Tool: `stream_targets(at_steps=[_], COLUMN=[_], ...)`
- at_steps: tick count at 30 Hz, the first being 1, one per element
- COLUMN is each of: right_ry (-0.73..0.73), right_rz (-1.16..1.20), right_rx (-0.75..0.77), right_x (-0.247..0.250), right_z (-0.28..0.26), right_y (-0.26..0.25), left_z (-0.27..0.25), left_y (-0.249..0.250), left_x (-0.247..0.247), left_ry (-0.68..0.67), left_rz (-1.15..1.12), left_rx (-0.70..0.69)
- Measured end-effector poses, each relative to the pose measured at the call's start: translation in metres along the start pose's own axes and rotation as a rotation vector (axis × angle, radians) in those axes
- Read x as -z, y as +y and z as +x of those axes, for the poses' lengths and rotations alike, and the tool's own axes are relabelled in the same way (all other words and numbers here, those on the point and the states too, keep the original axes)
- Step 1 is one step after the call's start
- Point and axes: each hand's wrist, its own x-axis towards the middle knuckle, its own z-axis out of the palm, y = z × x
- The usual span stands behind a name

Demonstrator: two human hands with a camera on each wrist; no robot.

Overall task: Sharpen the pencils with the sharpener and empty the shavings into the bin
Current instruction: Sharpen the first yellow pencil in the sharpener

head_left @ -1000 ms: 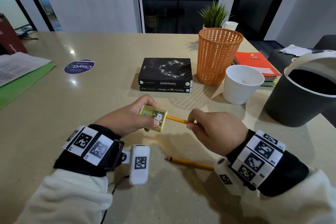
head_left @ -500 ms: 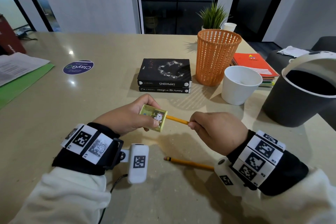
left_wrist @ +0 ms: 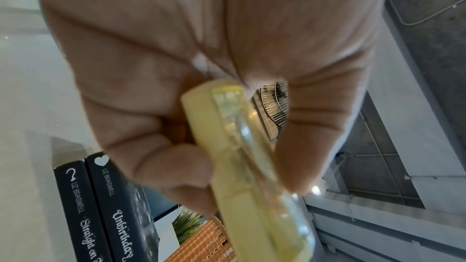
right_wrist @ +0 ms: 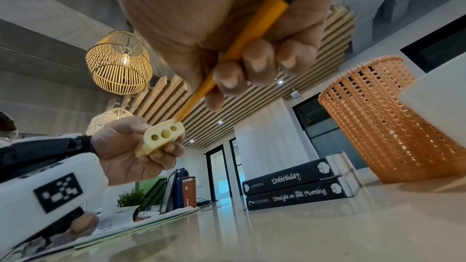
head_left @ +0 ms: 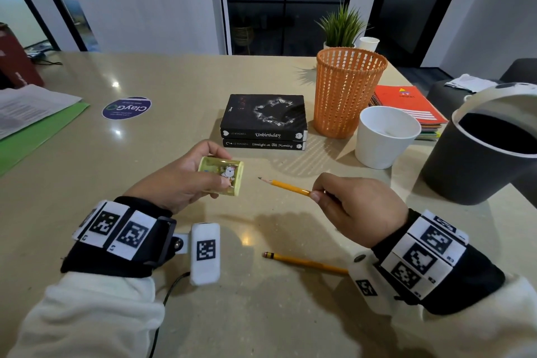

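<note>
Yellow plastic sharpener (head_left: 221, 174) sits gripped in our left hand (head_left: 180, 180); just beside it, our right hand (head_left: 360, 209) pinches a sharpened orange pencil (head_left: 283, 186).

books (head_left: 263, 122) lie left of the basket (head_left: 347, 90), cup (head_left: 385, 136) right, bin (head_left: 476, 160) rightmost.

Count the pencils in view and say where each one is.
2. One pencil is held in the right hand, out of the sharpener. The other pencil lies on the table near the right wrist. None hidden that I can see.
</note>
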Motion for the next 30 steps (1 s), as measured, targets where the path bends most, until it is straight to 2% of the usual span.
stream_targets(at_steps=[11,30], right_ry=[0.023,0.071], right_rz=[0.023,-0.003], right_rx=[-0.002,0.050], right_x=[0.0030,0.0061], right_z=[-0.0010,-0.0002], right_y=[0.0015,-0.0013], left_z=[-0.0009,-0.0037], left_y=[-0.0051,0.0001], left_x=[0.0033,-0.0037], left_ry=[0.002,-0.042], left_rz=[0.030,-0.033], left_rx=[0.017,-0.035])
